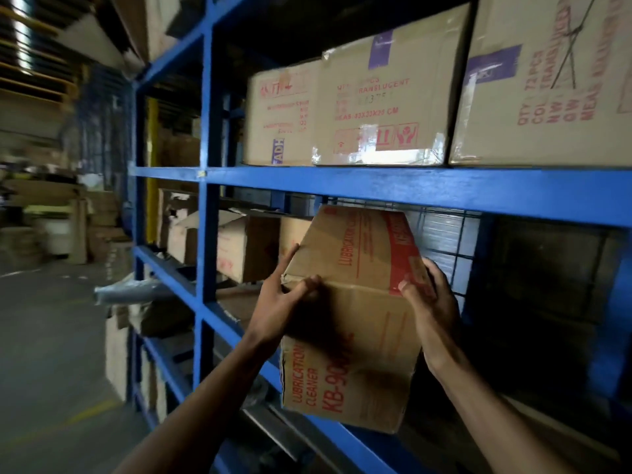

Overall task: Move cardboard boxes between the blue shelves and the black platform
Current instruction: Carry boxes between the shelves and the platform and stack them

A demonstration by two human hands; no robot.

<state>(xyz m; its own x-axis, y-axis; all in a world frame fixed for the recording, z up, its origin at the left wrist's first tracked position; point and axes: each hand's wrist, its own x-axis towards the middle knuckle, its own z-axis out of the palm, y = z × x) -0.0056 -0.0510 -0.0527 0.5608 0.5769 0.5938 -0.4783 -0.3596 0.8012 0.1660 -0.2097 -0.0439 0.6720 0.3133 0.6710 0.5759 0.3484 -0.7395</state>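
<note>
Arms up, my left hand and right hand curl round the tilted cardboard box, top just under the blue beam, dark bay open rightward.

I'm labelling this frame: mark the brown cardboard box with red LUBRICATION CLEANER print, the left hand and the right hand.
brown cardboard box with red LUBRICATION CLEANER print [371,323]: head view, on its lower face.
left hand [281,302]: head view, back of the hand.
right hand [431,307]: head view, back of the hand.

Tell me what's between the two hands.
In the head view, a tilted cardboard box with red print fills the gap; the left hand grips its left edge, the right hand its right.
</note>
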